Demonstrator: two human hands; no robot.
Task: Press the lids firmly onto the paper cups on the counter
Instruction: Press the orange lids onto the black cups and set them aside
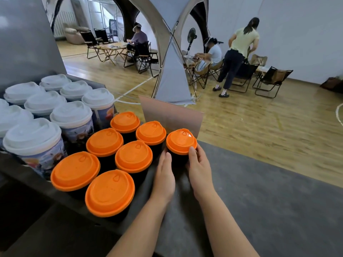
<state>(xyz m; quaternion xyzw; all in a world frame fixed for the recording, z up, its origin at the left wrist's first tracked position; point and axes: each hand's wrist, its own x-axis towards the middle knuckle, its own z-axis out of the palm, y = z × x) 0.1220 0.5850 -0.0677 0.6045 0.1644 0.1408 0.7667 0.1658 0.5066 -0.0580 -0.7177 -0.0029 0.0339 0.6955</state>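
Left hand: the left hand (164, 175) reaches forward from the bottom edge, forearm bare, palm turned toward the dark cup (177, 160). Its fingers lie nearly straight along the cup's left side, touching the wall below the lid.
Right hand: the right hand (199, 164) comes in beside it, fingers curved round the cup's right side, thumb tip up against the rim of the orange lid (181, 140).
Grip: the left is apart and flat against the cup; the right is clamped round the cup, with the cup between both hands.
Cup: it stands upright on the grey surface (269, 210), at the right end of the orange-lidded group, just in front of a tilted flat board (172, 115).
Lid: smooth glossy plastic, round and domed, with a raised rim and a small teardrop sip mark; it sits on the cup's top.
Other orange lids: six more lidded dark cups (133, 156) stand close together to the left, in two rows.
White cups: taller cups with printed paper walls and white domed lids (71, 113) fill the far left.
Surface: matte, felt-like, dark grey.
Hidden: the held cup's wall is mostly covered by the hands; the white group is cut off at the left edge; the cups' bases are hard to make out in the dark.
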